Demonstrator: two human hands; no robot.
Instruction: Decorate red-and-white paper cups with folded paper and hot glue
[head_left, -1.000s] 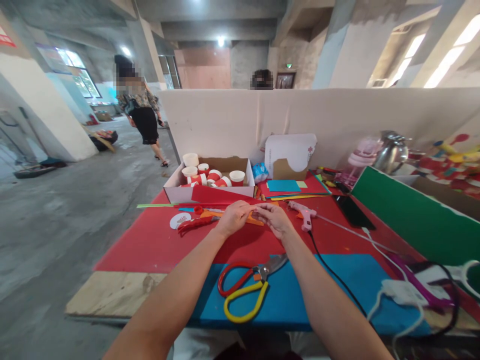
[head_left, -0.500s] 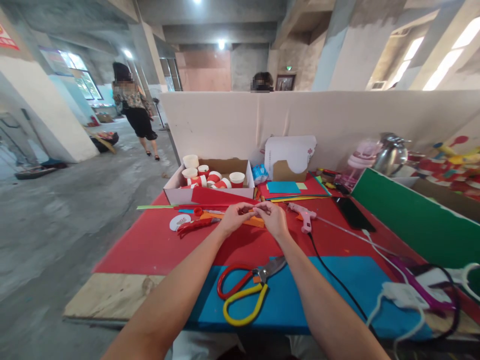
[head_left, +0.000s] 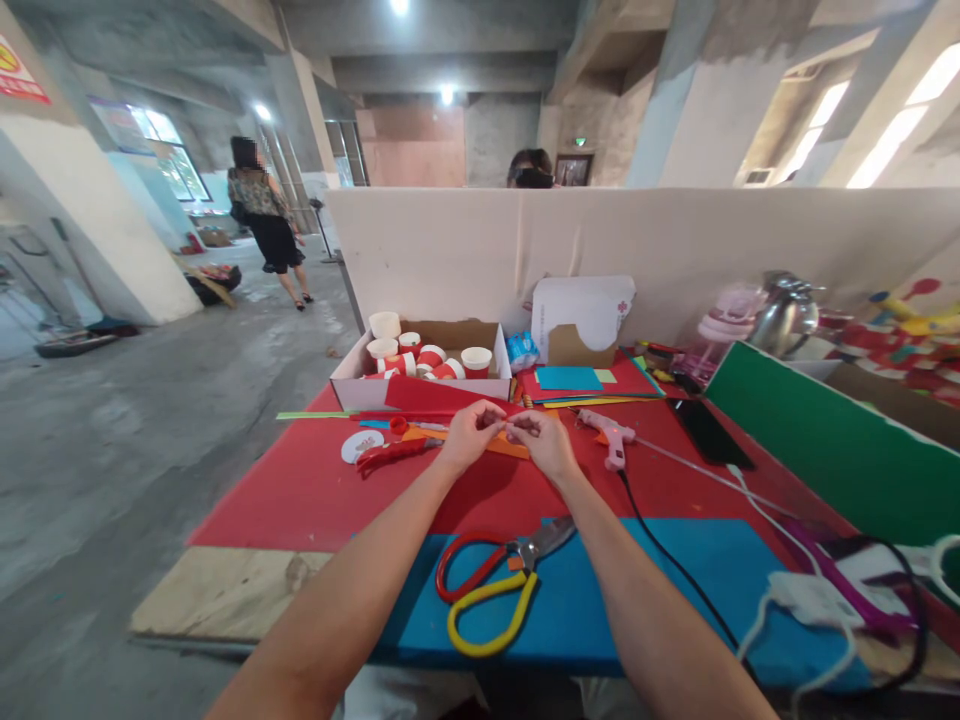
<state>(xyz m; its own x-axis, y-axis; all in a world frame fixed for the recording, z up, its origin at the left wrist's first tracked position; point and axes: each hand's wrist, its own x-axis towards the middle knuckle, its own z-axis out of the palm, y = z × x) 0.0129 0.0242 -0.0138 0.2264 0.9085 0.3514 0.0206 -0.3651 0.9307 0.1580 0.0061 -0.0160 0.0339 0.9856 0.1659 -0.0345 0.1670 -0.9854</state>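
My left hand (head_left: 474, 432) and my right hand (head_left: 541, 438) meet over the middle of the red work surface, fingertips pinched close together. Whatever lies between the fingers is too small to make out. Just beneath them is an orange strip (head_left: 510, 446). Red-handled pliers (head_left: 394, 455) lie left of my left hand, beside a white disc (head_left: 361, 447) and a small red ring (head_left: 398, 426). To the right of my right hand rests a pink hot glue gun (head_left: 611, 436). Scissors (head_left: 495, 585) with one red and one yellow handle lie between my forearms on a blue sheet (head_left: 675, 590).
Behind my hands stands a white box (head_left: 349, 385) of red-and-white paper cups. A phone (head_left: 709, 430), a charger with cables (head_left: 814, 600) and a green board (head_left: 840, 440) are at right. A white partition (head_left: 435, 250) closes the back. One person (head_left: 266, 220) walks at far left.
My fingertips have shifted slightly, with a small gap now showing between the two hands. The person in the background has walked farther off. The view has tilted a little.
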